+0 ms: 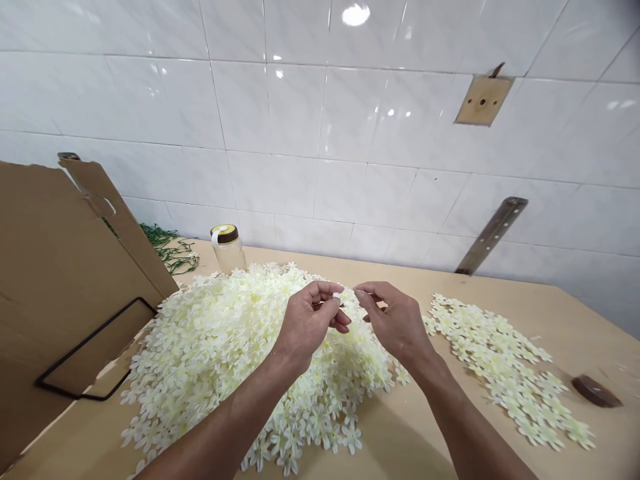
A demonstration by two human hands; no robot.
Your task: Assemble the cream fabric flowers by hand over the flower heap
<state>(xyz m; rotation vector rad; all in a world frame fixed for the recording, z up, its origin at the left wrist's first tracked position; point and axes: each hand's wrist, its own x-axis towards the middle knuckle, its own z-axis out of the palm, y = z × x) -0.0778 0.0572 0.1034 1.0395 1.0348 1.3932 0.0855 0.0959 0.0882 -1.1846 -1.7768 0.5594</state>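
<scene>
A large heap of pale yellow-white artificial flowers (210, 333) lies on the table below my hands. My left hand (313, 323) pinches between thumb and forefinger what looks like a single white flower, its petals showing at the fingertips. Close by on the right, my right hand (395, 320) is closed, thumb and forefinger pressed together near that flower. Whatever those right fingertips hold is too small to make out. To the right of my right forearm, more flowers (495, 360) lie spread in a flat band on the table.
A clear jar (230, 250) with a yellow and brown lid stands behind the heap. Green stems (173, 250) lie at back left, beside a cardboard sheet (75, 267) and a black wire frame (95, 340). A dark brown object (597, 391) rests at right. Behind rises a tiled wall (300, 120).
</scene>
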